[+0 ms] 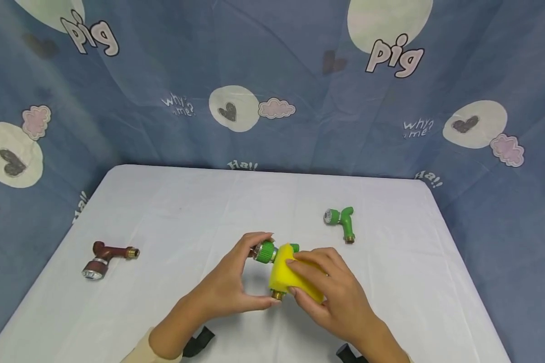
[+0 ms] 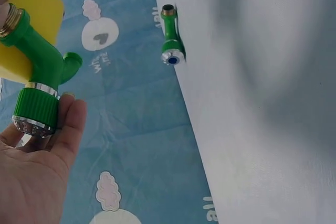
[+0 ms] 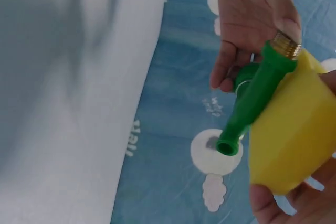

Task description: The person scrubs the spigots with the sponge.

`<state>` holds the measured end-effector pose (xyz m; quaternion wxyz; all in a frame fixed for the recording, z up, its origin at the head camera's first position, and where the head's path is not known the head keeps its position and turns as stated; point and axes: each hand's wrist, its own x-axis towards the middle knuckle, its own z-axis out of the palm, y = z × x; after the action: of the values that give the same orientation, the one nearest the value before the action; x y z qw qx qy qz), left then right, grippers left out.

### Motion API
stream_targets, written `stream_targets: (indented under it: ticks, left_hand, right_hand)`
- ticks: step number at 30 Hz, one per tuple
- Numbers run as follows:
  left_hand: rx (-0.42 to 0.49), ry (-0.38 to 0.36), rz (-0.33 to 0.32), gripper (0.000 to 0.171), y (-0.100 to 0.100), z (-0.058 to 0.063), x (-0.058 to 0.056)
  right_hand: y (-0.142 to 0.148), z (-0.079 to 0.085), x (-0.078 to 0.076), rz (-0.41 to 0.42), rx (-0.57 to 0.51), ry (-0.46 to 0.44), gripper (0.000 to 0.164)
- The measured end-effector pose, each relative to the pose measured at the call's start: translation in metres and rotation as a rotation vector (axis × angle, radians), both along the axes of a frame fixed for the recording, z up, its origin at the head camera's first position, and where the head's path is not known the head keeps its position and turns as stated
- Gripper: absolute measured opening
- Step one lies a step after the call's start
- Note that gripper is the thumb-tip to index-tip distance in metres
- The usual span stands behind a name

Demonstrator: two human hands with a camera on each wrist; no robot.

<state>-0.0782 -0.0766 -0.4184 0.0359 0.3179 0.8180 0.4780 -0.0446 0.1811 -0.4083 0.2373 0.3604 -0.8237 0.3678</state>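
My left hand (image 1: 229,280) holds a green spray nozzle (image 1: 267,252) between its fingers, at the ribbed head, and its thumb, at the brass threaded end. In the left wrist view the nozzle (image 2: 39,59) shows its chrome-rimmed face resting against the fingers. A yellow sponge (image 1: 281,272) is gripped by my right hand (image 1: 333,287), thumb on one side and fingers on the other. The sponge lies against the nozzle's body. In the right wrist view the sponge (image 3: 294,135) stands beside the green handle (image 3: 254,95), hiding part of it.
A second green nozzle (image 1: 346,224) lies toward the back right of the white table (image 1: 186,201). On the left lies a brown nozzle (image 1: 113,253) with a brass end. Black items (image 1: 200,343) show beside the forearms. A patterned blue cloth (image 1: 300,141) hangs behind.
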Motion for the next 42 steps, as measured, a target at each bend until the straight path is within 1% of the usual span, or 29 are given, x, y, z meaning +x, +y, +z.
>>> stream_targets:
  ticks: [4, 7, 9, 12, 14, 16, 20, 25, 27, 30, 33, 35, 37, 39, 42]
  left_hand:
    - [-0.045, 0.075, 0.015, 0.111, 0.001, -0.003, -0.002]
    - [-0.102, 0.111, 0.030, 0.114, 0.001, -0.007, -0.001]
    - [-0.137, 0.145, 0.029, 0.115, 0.002, -0.009, -0.001]
    - [-0.160, 0.190, 0.022, 0.114, 0.003, -0.009, -0.002]
    - [-0.161, 0.202, 0.015, 0.113, 0.005, -0.008, -0.003]
    - [-0.166, 0.207, 0.004, 0.111, 0.007, -0.007, -0.003]
    - [-0.207, 0.222, -0.003, 0.107, 0.010, -0.006, -0.003]
    - [-0.243, 0.254, -0.004, 0.106, 0.012, -0.008, -0.005]
    - [-0.240, 0.254, -0.006, 0.106, 0.012, -0.009, -0.006]
    - [-0.222, 0.223, 0.014, 0.107, 0.011, -0.012, -0.007]
    - [-0.194, 0.187, 0.046, 0.107, 0.008, -0.015, -0.007]
    - [-0.174, 0.176, 0.055, 0.107, 0.007, -0.017, -0.008]
    - [-0.152, 0.163, 0.051, 0.106, 0.007, -0.016, -0.008]
    - [-0.119, 0.138, 0.029, 0.105, 0.008, -0.015, -0.008]
    - [-0.060, 0.067, 0.003, 0.104, 0.010, -0.010, -0.007]
  right_hand:
    - [0.000, -0.001, 0.001, 0.080, -0.041, -0.068, 0.029]
    - [0.001, -0.001, 0.002, 0.133, -0.064, -0.109, 0.031]
    - [0.003, 0.001, 0.000, 0.131, -0.066, -0.108, 0.032]
    - [0.008, 0.004, -0.005, 0.093, -0.052, -0.063, 0.028]
    - [0.008, 0.005, -0.007, 0.056, -0.025, -0.032, 0.026]
    - [0.007, 0.004, -0.009, 0.041, 0.002, -0.020, 0.025]
    - [0.001, -0.002, -0.008, 0.045, 0.016, -0.052, 0.024]
    - [-0.001, -0.009, -0.006, 0.075, -0.035, -0.113, 0.027]
    - [0.001, -0.010, -0.005, 0.089, -0.060, -0.128, 0.028]
    - [0.007, -0.009, -0.006, 0.085, -0.105, -0.133, 0.033]
    - [0.014, -0.007, -0.007, 0.028, -0.149, -0.117, 0.037]
    - [0.018, -0.006, -0.008, -0.005, -0.175, -0.110, 0.038]
    - [0.018, -0.007, -0.008, -0.014, -0.177, -0.107, 0.037]
    - [0.015, -0.009, -0.008, 0.004, -0.155, -0.102, 0.037]
    - [0.008, -0.012, -0.008, 0.039, -0.099, -0.102, 0.039]
